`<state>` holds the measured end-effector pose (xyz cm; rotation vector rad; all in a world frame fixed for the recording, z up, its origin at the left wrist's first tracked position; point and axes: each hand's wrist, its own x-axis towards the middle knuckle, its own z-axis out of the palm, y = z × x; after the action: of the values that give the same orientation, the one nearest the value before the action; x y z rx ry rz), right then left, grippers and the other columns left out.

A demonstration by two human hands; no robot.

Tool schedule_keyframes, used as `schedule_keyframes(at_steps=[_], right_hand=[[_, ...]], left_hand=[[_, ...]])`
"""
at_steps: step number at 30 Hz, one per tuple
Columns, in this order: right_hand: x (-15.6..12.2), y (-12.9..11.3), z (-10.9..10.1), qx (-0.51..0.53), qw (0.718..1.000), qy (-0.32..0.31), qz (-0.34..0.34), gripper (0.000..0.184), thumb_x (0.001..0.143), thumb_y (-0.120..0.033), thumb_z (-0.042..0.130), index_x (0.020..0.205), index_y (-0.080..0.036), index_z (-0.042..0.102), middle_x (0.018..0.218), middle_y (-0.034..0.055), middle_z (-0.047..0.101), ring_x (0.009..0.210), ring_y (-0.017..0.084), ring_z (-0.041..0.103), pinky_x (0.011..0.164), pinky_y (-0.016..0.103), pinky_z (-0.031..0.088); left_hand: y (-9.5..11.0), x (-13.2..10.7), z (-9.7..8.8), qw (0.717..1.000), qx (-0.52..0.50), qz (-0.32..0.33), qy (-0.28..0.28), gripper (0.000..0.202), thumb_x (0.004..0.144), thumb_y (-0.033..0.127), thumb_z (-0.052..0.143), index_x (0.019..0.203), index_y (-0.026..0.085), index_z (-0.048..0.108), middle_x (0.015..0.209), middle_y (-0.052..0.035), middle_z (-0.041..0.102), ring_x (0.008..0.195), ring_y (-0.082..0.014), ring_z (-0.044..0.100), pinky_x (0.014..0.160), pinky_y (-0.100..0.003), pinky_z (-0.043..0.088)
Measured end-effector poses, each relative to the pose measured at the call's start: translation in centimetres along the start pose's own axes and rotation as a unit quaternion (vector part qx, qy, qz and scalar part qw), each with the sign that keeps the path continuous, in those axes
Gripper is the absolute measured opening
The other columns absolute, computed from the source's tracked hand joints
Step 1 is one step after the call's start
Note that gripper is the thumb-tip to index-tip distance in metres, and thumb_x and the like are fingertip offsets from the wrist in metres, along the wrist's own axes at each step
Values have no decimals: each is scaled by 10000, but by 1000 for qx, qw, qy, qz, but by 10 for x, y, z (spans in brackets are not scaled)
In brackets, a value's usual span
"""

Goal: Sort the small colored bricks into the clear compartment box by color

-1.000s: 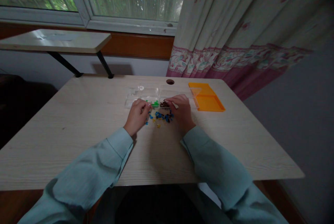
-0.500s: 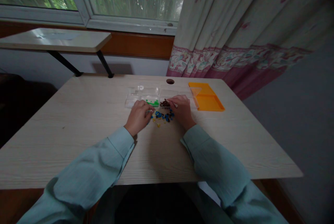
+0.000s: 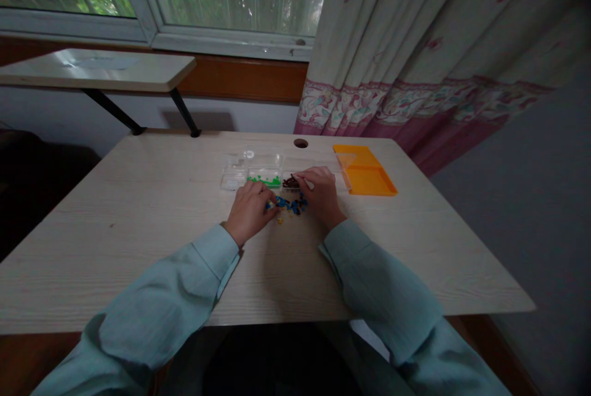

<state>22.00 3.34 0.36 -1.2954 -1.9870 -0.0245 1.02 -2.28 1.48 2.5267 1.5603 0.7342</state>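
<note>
A loose pile of small blue, dark and yellow pieces point(image 3: 295, 205) lies on the table between my hands. My left hand point(image 3: 249, 208) rests at the pile's left side, its fingers curved and the thumb and forefinger apart around a few blue bits. My right hand point(image 3: 323, 194) is closed in a pinch at the compartment of dark brown pieces point(image 3: 290, 182); what its fingertips hold is too small to make out. Small green pieces point(image 3: 265, 180) fill the neighbouring compartment of the clear plastic box point(image 3: 263, 161). Its front left compartment holds whitish pieces point(image 3: 229, 184).
An orange tray point(image 3: 367, 171) lies at the right, partly under the clear lid point(image 3: 339, 165). Behind the box is a round hole point(image 3: 301, 143) in the table point(image 3: 152, 230). A raised shelf point(image 3: 138, 69) stands at the back left, with a curtain point(image 3: 392, 57) at the back right.
My left hand has shifted slightly and its thumb and forefinger have spread at the pile; more of the green pieces shows. My right hand stays almost where it was.
</note>
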Motion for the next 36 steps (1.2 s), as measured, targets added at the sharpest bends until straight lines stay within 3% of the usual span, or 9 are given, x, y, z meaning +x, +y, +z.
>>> schedule_keyframes(at_steps=[5, 11, 18, 30, 36], right_hand=[[0, -2, -1, -3, 1000, 4, -3, 212, 935, -343, 564, 918, -236, 747, 913, 30, 719, 921, 207, 559, 849, 359, 352], [1, -1, 1, -3, 1000, 11, -5, 207, 929, -343, 574, 899, -232, 747, 904, 28, 721, 911, 209, 568, 847, 360, 353], [1, -2, 0, 4, 1000, 5, -3, 224, 937, -352, 556, 900, -240, 747, 900, 28, 720, 909, 209, 563, 836, 361, 348], [1, -3, -1, 10, 1000, 8, -9, 212, 934, -350, 566, 898, -236, 741, 902, 31, 720, 907, 206, 570, 828, 361, 355], [1, -2, -1, 5, 1000, 9, -9, 211, 934, -349, 568, 899, -235, 742, 896, 29, 722, 904, 209, 576, 834, 364, 362]], left_hand=[[1, 0, -1, 1000, 8, -3, -12, 103, 839, 289, 666, 915, 225, 694, 979, -66, 594, 998, -264, 501, 849, -407, 404], [4, -1, -3, 1000, 23, -5, -14, 144, 896, 282, 577, 919, 213, 701, 973, -78, 601, 982, -261, 508, 818, -406, 404], [9, -1, -3, 999, 40, -9, -27, 172, 830, 336, 685, 940, 205, 683, 991, -81, 599, 1014, -286, 509, 821, -418, 411], [11, 0, 3, 1000, 27, 8, -9, 97, 873, 251, 621, 899, 165, 660, 968, -95, 591, 974, -264, 508, 847, -407, 430], [3, 0, 8, 1000, -26, -2, 12, 96, 876, 257, 620, 887, 172, 664, 910, -78, 600, 937, -250, 517, 836, -389, 426]])
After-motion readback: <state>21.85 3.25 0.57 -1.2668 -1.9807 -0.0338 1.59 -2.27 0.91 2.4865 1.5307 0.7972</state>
